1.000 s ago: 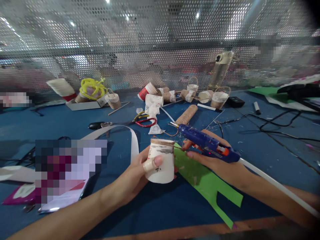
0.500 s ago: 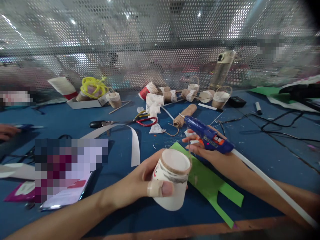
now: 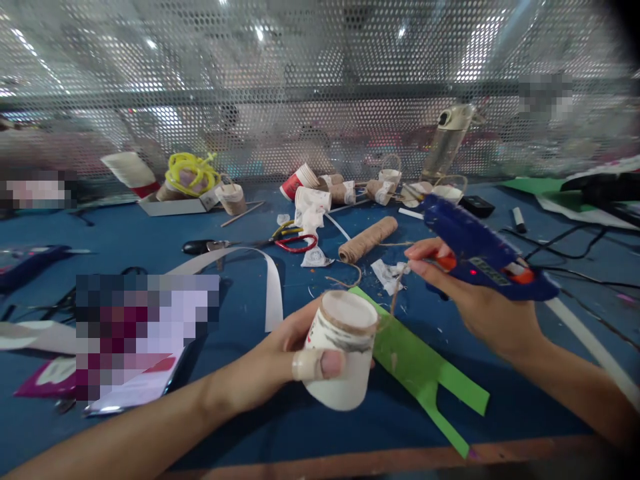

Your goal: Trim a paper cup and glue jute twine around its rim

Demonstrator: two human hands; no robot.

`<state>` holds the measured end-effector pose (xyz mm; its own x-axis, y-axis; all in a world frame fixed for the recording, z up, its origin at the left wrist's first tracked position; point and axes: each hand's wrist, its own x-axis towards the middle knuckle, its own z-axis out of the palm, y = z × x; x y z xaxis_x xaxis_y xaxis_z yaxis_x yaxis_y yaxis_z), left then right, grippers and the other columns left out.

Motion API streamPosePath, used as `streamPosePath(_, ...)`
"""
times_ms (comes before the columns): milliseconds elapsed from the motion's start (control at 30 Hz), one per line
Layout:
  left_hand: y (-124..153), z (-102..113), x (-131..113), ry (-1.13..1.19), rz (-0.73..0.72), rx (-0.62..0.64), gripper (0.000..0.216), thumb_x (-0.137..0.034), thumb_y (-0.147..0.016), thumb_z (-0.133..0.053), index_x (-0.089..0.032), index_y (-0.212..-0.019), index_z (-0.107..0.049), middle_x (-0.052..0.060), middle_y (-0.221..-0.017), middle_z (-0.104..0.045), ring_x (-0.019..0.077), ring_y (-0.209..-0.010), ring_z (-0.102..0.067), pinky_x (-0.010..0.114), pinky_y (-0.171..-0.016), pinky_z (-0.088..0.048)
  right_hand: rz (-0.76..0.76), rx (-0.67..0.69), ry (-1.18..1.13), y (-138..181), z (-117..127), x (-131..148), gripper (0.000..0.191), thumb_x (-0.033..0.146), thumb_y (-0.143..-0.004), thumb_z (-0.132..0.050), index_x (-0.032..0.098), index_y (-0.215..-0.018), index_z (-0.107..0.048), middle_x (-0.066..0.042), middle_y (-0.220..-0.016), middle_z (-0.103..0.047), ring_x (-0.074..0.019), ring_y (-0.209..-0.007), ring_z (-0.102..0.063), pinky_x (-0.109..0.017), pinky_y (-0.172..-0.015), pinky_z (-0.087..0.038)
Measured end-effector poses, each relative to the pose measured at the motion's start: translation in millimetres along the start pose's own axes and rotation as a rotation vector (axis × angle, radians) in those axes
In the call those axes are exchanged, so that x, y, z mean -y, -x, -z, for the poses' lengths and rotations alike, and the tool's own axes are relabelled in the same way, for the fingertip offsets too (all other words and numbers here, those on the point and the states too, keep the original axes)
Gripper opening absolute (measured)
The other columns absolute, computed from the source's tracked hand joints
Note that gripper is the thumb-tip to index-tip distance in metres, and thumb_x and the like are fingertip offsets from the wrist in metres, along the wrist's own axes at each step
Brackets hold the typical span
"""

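My left hand (image 3: 305, 357), with a bandage on the thumb, is wrapped round a white paper cup (image 3: 345, 360). Twine circles the cup just under its upper end, and the cup leans slightly. A loose length of twine (image 3: 396, 293) runs from the cup up to the fingertips of my right hand (image 3: 465, 280). That same hand holds a blue glue gun (image 3: 480, 257) with an orange trigger, its nozzle pointing up and away to the left. A roll of brown twine (image 3: 369, 239) lies on the table beyond the cup.
Green cut paper (image 3: 415, 360) lies under and right of the cup. Red-handled scissors (image 3: 296, 243) and a curled white paper strip (image 3: 273, 290) are ahead. Several twine-wrapped cups stand near the mesh panel (image 3: 320, 93), beside a bottle (image 3: 445, 143). Another glue gun (image 3: 35, 263) lies left; cables cross the right.
My right hand has moved right with the glue gun, away from the cup, drawing the twine out. My left hand still holds the cup. At far left, another person's hand has left the view.
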<state>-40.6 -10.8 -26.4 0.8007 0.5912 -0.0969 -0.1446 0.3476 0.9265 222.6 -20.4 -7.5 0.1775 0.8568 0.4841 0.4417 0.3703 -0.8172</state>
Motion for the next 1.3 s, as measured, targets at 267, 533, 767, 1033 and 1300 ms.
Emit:
streamPosePath(267, -8, 3, 4, 0.046, -0.168, -0.257, 0.044, -0.041, -0.088, -0.073, -0.023, -0.129, -0.067, 0.009, -0.123, -0.073, 0.0280, -0.112, -0.065, 0.032, -0.089, -0.050, 0.119, -0.089, -0.234, 7, 14, 4, 0.023, 0.023, -0.092, -0.069, 0.033, -0.088, -0.049, 0.004, -0.094, -0.064, -0.0194, -0.102, -0.066, -0.038, -0.105, -0.050)
streamPosePath(533, -6, 1, 2, 0.052, -0.191, -0.359, 0.049, -0.038, -0.089, -0.073, -0.024, -0.136, -0.064, 0.009, -0.132, -0.072, 0.0325, -0.125, -0.062, 0.032, -0.092, -0.049, -0.061, 0.138, 0.032, 12, 4, 2, 0.014, 0.036, -0.090, -0.071, 0.026, -0.086, -0.063, 0.004, -0.068, -0.062, -0.0126, -0.053, -0.054, -0.028, -0.050, -0.045)
streamPosePath(767, -4, 2, 4, 0.082, -0.230, -0.382, 0.042, -0.038, -0.089, -0.072, -0.021, -0.127, -0.070, 0.009, -0.123, -0.076, 0.0322, -0.120, -0.065, 0.034, -0.093, -0.051, 0.167, 0.227, 0.081, 17, 3, 5, 0.022, 0.025, -0.090, -0.068, 0.027, -0.074, -0.053, 0.003, -0.072, -0.061, -0.0157, -0.064, -0.057, -0.030, -0.060, -0.048)
streamPosePath(1033, -2, 3, 5, -0.012, -0.258, -0.333, 0.039, -0.038, -0.091, -0.071, -0.026, -0.127, -0.068, 0.007, -0.128, -0.075, 0.0333, -0.123, -0.064, 0.035, -0.094, -0.051, 0.105, 0.476, 0.055, 19, 7, 3, 0.023, 0.018, -0.083, -0.064, 0.024, -0.069, -0.046, 0.005, -0.061, -0.049, -0.0115, -0.052, -0.045, -0.027, -0.047, -0.034)
streamPosePath(1300, 4, 2, 10, -0.143, -0.282, -0.329, 0.040, -0.038, -0.095, -0.069, -0.032, -0.133, -0.061, 0.001, -0.131, -0.072, 0.0271, -0.124, -0.062, 0.030, -0.098, -0.047, 0.135, 0.510, 0.103, 22, 11, -3, 0.026, 0.012, -0.078, -0.061, 0.024, -0.068, -0.041, 0.006, -0.061, -0.047, -0.0105, -0.052, -0.042, -0.026, -0.048, -0.033)
